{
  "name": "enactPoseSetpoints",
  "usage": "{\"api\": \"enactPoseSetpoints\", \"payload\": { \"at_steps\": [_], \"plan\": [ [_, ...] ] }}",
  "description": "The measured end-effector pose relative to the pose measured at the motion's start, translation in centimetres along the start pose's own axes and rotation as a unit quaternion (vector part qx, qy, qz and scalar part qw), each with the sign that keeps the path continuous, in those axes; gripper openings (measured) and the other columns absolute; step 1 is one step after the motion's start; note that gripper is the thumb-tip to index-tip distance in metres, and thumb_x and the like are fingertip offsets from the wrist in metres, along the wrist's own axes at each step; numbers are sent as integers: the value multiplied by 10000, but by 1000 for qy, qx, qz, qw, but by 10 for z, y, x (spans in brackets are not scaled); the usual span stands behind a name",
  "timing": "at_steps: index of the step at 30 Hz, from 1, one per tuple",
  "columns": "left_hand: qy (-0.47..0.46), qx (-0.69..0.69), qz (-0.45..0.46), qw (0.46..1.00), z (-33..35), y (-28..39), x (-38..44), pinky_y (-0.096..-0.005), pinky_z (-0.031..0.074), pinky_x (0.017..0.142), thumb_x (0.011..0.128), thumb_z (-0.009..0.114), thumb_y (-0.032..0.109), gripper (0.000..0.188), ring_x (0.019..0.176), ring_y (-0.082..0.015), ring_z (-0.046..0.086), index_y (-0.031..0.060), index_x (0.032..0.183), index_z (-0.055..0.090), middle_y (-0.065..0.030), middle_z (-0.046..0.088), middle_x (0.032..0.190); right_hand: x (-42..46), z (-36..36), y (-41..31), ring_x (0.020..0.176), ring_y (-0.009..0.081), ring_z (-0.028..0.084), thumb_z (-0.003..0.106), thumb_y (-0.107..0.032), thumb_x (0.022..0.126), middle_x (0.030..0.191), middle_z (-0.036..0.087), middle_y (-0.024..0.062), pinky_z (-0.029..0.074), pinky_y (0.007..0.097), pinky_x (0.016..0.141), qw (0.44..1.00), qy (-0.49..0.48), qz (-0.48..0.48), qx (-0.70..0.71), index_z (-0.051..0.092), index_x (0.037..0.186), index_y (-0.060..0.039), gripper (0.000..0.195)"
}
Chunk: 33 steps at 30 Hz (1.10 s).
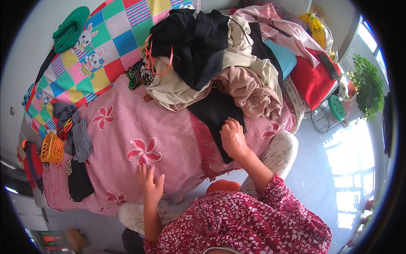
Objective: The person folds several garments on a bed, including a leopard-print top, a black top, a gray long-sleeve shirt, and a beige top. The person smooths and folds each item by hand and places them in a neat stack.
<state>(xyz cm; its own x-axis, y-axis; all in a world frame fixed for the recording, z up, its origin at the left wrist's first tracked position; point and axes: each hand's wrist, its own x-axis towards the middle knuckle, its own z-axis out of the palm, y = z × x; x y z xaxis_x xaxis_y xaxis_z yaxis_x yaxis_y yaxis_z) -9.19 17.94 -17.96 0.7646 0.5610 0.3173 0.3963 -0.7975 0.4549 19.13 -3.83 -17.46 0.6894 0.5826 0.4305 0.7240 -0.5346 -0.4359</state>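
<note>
My right hand [233, 138] has its fingers curled on a black garment [207, 111], which runs from under the clothes pile down towards the near edge of the pink cover. My left hand [150, 184] is empty, its fingers spread over the pink cover [171, 143] beside a red flower motif. Beyond my right hand lies a heap of loose clothes, with a dusty-pink cloth [250, 92], a cream cloth [177, 90] and a large black piece [196, 47] on top. An orange-red cord [171, 58] loops over the heap's left side.
At the far left are a yellow plastic basket [51, 148], grey cloth [81, 136] and a folded black garment [80, 182]. A green bundle [71, 30] lies on the rabbit-print quilt [119, 20]. On the right are a red cloth [309, 81], a dark phone-like object [328, 66] and a potted plant [369, 85].
</note>
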Motion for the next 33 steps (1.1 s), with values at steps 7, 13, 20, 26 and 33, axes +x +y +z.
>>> {"api": "enactPoseSetpoints", "payload": {
  "at_steps": [7, 13, 20, 26, 33],
  "plan": [
    [-60, 104, 32, 992, 18, -3, -7, -608, 100, 1110, 862, 623, 370, 685, 1415, -464, 104, 86, 1438, 386, -266, 145, 1528, 47, -78, 2, 1323, 428, 329, 726, -48, 729, 1383, 406, 223, 257, 526, 1090, 959, 259, 68, -92, 494, 1297, -19, 614],
    [-59, 93, 27, 993, 20, 2, -4, -604, 105, 1111, 852, 637, 371, 694, 1414, -456, 116, 83, 1434, 392, -274, 152, 1522, 56, -78, 63, 1028, 348, 541, 645, -45, 728, 1015, 596, 152, 403, 471, 887, 986, 94, 73, -114, 559, 1253, -79, 533],
    [-105, -499, -121, 852, -3, 89, 1, -479, 339, 1059, 897, 616, 400, 666, 1313, -375, 373, -5, 1382, 406, -241, 321, 1444, 10, -69, -42, 701, 245, 518, 590, 5, 635, 735, 516, 71, 457, 351, 613, 963, 134, -202, 119, 622, 913, -16, 281],
    [-211, -784, -305, 497, 39, 96, 17, -427, 473, 963, 952, 556, 294, 549, 1078, -283, 588, -27, 1367, 394, -184, 567, 1204, -21, -72, -93, 848, 285, 584, 698, -105, 743, 897, 573, 131, 504, 374, 724, 851, -173, -346, 356, 593, 1076, 25, 373],
    [-67, -828, -301, 468, -19, 119, 17, -462, 445, 1022, 1007, 391, 358, 513, 1167, -313, 560, -10, 1362, 433, -173, 537, 1309, -16, -84, -83, 1221, 401, 460, 754, -317, 795, 1345, 403, 276, 452, 422, 963, 921, -173, -112, 330, 382, 1369, 23, 763]
  ]
}}
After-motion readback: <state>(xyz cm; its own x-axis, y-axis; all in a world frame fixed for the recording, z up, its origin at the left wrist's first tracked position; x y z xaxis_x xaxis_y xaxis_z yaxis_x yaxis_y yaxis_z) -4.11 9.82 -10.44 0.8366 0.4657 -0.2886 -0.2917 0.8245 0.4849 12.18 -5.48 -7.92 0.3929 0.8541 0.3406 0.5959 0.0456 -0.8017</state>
